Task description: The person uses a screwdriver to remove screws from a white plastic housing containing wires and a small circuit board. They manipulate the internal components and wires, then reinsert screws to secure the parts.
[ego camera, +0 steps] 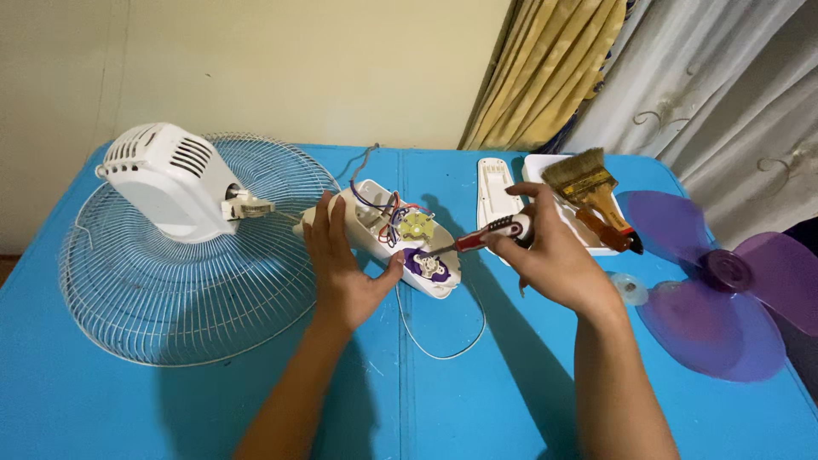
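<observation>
- Gripping a red-handled screwdriver (484, 236), the right hand (550, 255) closes its fingers round the handle; the tip reaches toward 9 o'clock into the open white switch housing (388, 238), near its purple part.
- Left hand (341, 264) lies on the housing's near side, fingers spread along the shell and thumb hooked at its edge, apparently steadying it.
- Housing sits mid-table, wires exposed, a thin cord looping toward 6 o'clock.
- At 9 o'clock: white motor unit (175, 179) on a wire fan guard (170, 290).
- At 3 o'clock: purple fan blade (724, 290); at 1 o'clock, a paintbrush (588, 183) over a white tray (545, 166).
- Blue table (477, 392); cream wall, yellow and grey curtains behind.
</observation>
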